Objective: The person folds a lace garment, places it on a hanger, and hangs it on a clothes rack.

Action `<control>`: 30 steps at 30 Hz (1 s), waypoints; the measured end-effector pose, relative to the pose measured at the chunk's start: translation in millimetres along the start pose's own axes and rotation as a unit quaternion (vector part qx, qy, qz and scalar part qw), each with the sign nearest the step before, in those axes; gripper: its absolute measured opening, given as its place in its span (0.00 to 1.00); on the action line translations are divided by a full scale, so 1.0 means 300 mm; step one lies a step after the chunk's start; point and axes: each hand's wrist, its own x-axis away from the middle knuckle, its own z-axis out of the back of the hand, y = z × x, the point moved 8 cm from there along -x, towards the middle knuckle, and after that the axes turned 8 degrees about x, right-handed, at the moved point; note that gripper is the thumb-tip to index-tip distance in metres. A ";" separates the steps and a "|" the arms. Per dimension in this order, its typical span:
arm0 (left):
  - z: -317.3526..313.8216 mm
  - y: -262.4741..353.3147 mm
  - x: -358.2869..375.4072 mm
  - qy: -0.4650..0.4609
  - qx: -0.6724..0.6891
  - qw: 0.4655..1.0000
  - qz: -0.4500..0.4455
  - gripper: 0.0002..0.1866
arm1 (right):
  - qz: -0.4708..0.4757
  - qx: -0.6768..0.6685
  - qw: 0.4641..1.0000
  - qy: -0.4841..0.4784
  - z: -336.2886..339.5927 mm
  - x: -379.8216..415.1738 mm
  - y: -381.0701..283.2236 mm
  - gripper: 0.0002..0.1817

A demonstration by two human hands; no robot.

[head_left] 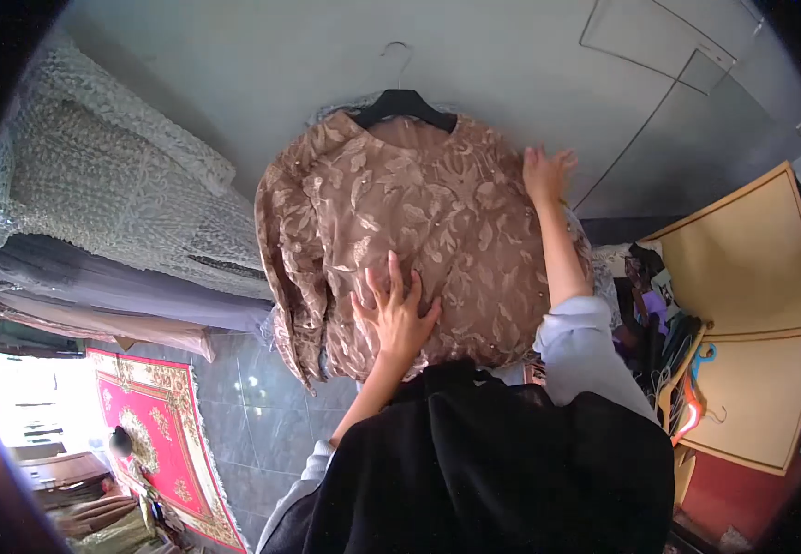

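A brown-pink blouse (419, 222) with raised leaf embroidery and small beads hangs from a black hanger (405, 103) with a metal hook, against a grey wall. My left hand (398, 317) lies flat on the lower front of the blouse, its fingers spread wide. Up by the shoulder on the right side, my right hand (548, 175) is raised at the garment's edge, fingers stretched out and slightly blurred. Nothing is held in either hand. The blouse's left sleeve (294, 268) hangs down, while my right forearm partly covers the other side.
On the left hang a grey beaded lace garment (142, 185) and several long fabrics. A red patterned rug (161, 415) lies on grey tiles (271, 415). To the right are a wooden panel (751, 323), an orange hanger (693, 406) and piled clothes (645, 286).
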 end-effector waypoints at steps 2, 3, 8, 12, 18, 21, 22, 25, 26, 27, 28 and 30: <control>0.010 -0.008 -0.001 -0.009 0.024 1.000 0.010 0.27 | 0.200 0.117 0.862 0.452 0.228 0.423 -0.453 0.23; 0.010 -0.021 0.005 -0.006 0.025 0.999 0.023 0.27 | 0.289 0.165 0.859 0.389 0.159 0.550 -0.596 0.28; 0.116 -0.081 0.025 0.034 0.064 0.997 0.003 0.25 | 0.411 0.021 0.890 0.199 0.091 0.367 -0.493 0.20; 0.226 -0.301 0.095 0.214 0.096 0.966 0.109 0.12 | 0.232 0.149 0.833 0.479 0.320 0.414 -0.549 0.16; 0.157 -0.486 0.131 0.070 0.060 0.969 0.228 0.24 | 0.682 0.039 0.724 0.094 -0.053 1.006 -1.068 0.13; 0.084 -0.473 0.118 0.052 0.066 0.971 0.223 0.17 | 0.455 0.169 0.783 -0.390 -0.243 0.769 -1.103 0.15; 0.086 -0.471 0.118 0.086 0.071 0.971 0.214 0.17 | 0.577 0.258 0.761 -0.146 -0.129 0.643 -1.186 0.15; 0.109 -0.477 0.133 0.106 0.123 0.960 0.228 0.11 | 0.551 0.297 0.705 0.334 0.085 0.551 -1.327 0.16; 0.100 -0.495 0.142 0.118 0.150 0.954 0.230 0.11 | 0.501 0.283 0.748 0.331 0.073 0.583 -1.327 0.19; 0.080 -0.528 0.169 0.126 0.175 0.948 0.233 0.11 | 0.566 0.292 0.721 0.273 -0.017 0.681 -1.318 0.19; 0.035 -0.577 0.199 0.170 0.191 0.947 0.196 0.11 | 0.627 0.299 0.688 0.212 -0.101 0.777 -1.295 0.20; 0.070 -0.579 0.217 0.148 0.200 0.934 0.256 0.11 | 0.696 0.333 0.609 -0.187 -0.310 1.008 -1.184 0.19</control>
